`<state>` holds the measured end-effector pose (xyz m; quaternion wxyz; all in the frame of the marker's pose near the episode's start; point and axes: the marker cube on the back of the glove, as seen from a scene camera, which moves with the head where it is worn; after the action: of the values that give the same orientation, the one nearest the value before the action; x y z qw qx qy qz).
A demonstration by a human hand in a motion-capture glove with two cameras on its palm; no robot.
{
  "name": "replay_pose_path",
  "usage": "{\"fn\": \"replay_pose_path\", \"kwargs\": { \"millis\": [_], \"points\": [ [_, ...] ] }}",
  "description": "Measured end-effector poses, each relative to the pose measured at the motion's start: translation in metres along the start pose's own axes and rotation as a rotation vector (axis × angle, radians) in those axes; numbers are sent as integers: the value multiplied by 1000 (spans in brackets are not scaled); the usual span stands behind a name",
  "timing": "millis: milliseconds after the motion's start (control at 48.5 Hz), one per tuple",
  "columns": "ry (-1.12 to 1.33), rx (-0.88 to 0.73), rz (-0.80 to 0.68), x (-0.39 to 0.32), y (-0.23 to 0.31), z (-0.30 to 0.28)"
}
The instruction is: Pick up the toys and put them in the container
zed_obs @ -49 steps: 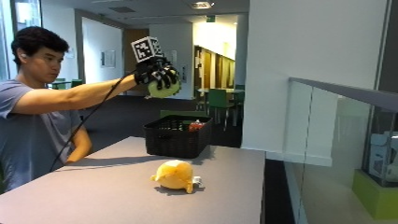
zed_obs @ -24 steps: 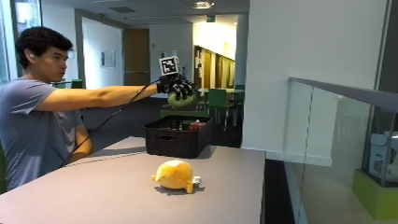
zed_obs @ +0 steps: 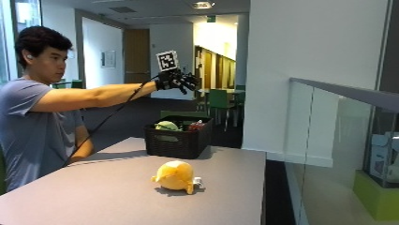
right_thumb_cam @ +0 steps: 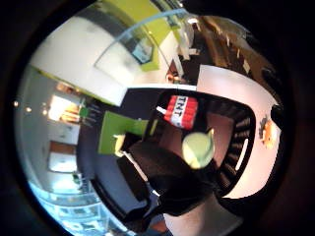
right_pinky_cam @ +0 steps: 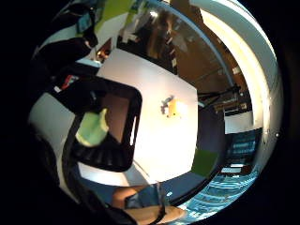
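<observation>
Nearest you in the outside view, low in the centre of the frame, the yellow plush toy (zed_obs: 175, 176) lies on the grey table (zed_obs: 75, 197), well apart from the container. It is what's left to collect, and it looks soft and rounded with small parts jutting out on its right side; if you pinch only one of those, the body may swing or slip as you lift. Take it round the middle.

Behind it, in the middle of the frame, the black crate (zed_obs: 178, 138) stands on the far part of the table. A pale green toy (zed_obs: 166, 125) is at its rim, either just dropping in or riding high; which, you cannot tell from here. In the little-finger palm view the same green toy (right_pinky_cam: 93, 127) sits over the crate's open mouth, and the thumb-side view shows a red block marked TNT (right_thumb_cam: 181, 111) inside as well. If the green one sits high, another toy dropped from your present height could bounce out or knock it over the wall. Lower your hand before letting go.

Farthest and highest, upper centre of the frame, your gloved right hand (zed_obs: 177, 80) hangs above the crate, fingers spread and holding nothing.

The crate's wall hides how full it is from the side, and the toy's details are too small to name. In the palm views the yellow toy is only a small blot on the tabletop.
</observation>
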<state>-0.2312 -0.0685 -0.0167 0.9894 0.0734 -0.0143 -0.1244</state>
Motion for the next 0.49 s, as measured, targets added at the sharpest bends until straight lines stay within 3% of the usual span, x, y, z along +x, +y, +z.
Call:
{"fn": "replay_pose_path", "kwargs": {
  "millis": [103,206,309,495],
  "points": [
    [-13,0,62,5,-4,-10],
    [-140,22,-123,34,-3,-22],
    [70,9,138,117,-20,-8],
    [115,-34,280,237,-18,32]
  ]
}}
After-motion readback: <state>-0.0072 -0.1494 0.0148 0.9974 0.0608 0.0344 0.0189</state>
